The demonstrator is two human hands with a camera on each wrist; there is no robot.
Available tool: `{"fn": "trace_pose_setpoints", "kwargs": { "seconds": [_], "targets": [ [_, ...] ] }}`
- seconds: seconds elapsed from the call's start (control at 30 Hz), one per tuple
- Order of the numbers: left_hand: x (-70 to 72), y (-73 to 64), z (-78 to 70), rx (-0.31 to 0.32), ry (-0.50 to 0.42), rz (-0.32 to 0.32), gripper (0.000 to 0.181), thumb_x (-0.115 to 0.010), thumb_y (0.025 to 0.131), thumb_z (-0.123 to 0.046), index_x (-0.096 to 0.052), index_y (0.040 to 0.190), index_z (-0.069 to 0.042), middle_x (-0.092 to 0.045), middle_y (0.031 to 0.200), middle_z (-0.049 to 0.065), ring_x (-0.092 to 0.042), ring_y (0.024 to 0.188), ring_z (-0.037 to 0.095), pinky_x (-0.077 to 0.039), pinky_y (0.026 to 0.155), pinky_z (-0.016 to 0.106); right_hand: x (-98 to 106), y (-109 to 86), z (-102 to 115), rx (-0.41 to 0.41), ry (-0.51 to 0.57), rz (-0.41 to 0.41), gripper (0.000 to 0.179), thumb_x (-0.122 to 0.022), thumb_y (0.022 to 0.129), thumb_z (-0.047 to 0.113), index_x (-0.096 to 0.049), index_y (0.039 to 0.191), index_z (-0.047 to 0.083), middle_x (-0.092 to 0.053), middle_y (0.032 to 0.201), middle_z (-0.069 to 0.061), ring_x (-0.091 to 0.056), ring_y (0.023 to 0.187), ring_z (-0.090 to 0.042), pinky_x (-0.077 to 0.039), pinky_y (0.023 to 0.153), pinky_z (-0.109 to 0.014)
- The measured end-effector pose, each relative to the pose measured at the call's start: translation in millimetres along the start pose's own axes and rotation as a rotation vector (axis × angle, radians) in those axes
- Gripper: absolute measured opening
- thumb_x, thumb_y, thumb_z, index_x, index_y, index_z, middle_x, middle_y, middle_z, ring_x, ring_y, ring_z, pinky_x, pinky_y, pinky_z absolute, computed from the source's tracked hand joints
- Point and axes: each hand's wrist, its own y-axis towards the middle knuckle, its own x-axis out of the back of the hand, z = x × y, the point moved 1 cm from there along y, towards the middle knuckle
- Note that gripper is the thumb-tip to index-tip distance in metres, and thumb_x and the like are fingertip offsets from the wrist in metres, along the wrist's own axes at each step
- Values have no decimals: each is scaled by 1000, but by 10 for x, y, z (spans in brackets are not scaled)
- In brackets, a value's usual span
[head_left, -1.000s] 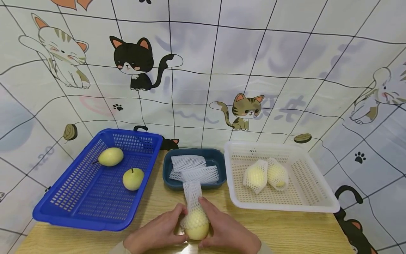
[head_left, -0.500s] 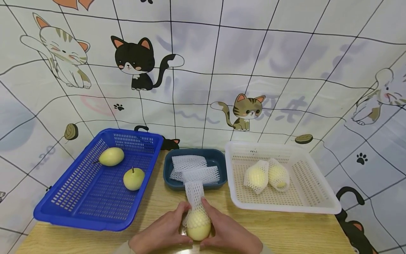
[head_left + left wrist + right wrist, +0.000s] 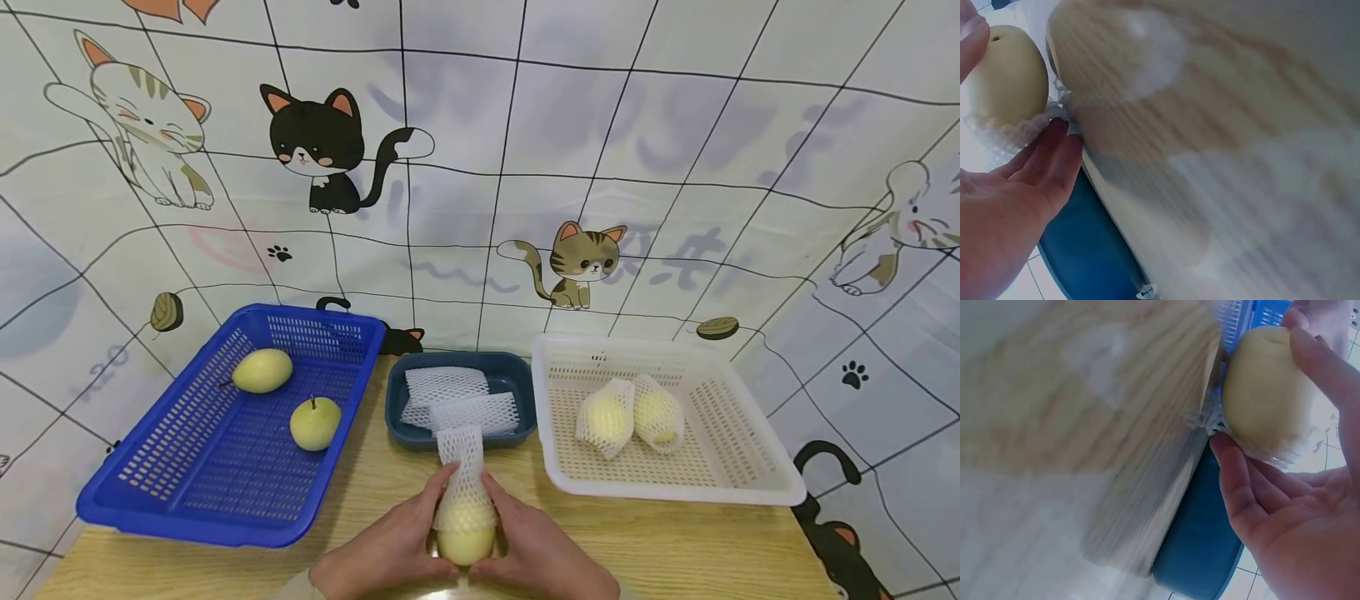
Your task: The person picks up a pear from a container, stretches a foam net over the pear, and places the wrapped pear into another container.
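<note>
Pear [image 3: 465, 547] sits between the two hands, partway into its net [image 3: 461, 450]: the far portion is covered, the near end bare. Left hand [image 3: 397, 533] and right hand [image 3: 536, 542] both hold it, thumbs at the near end, fingers along the netted sides. Two netted pears [image 3: 606, 415] lie in the white basket [image 3: 675, 492] beyond the right hand, so those look done; this one seems about half dressed. Left over are two bare pears [image 3: 262, 371] in the blue basket [image 3: 225, 467] beyond the left hand, with spare nets [image 3: 446, 383] in the tray [image 3: 502, 367] straight ahead of both hands. Compared with a second ago, the net's near edge runs more evenly, flaring less beside the left hand, whose forefinger reaches farther up the net; both baskets' contents are unchanged
</note>
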Motion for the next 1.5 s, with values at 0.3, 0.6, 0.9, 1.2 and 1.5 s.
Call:
{"fn": "trace_pose_setpoints", "kwargs": {
  "seconds": [0.3,0.6,0.9,1.2,1.5],
  "targets": [
    [-26,0,22,25,-160,-39,137,-93,73,-22,7,167,-23,-29,166,13,-44,142,25,-38,116,38,27,-17,62,-21,8,-83,88,-81,82,60,-49,148,10,-58,133,2,-56,112,-8,-54,96,-35],
    [-13,21,6,24,-606,-1,129,-82,82,-8,16,165,-24,-44,153,22,-55,129,17,-49,101,25,-15,-12,27,127,239,-235,79,-87,82,45,-45,146,22,-46,134,6,-52,118,-11,-54,96,-31],
    [-40,27,-15,-25,-876,20,120,-73,88,0,17,164,-25,-42,148,31,-61,121,22,-52,100,30,35,17,86,41,352,-124,91,-83,87,44,-32,161,27,-35,164,-2,-43,143,-25,-48,106,-33],
    [-103,63,-33,10,-658,-84,131,-84,83,-7,18,164,-24,-28,165,21,-50,135,19,-45,106,25,29,-10,140,104,78,-211,86,-84,87,37,-41,158,14,-41,161,-15,-47,142,-34,-49,106,-47],
    [-119,68,-24,78,-459,-150,135,-89,76,-10,11,166,-19,-18,169,16,-35,146,25,-28,114,19,12,-45,171,182,-165,-295,80,-86,86,28,-49,152,3,-49,155,-18,-59,130,-32,-55,98,-45]
  ]
}}
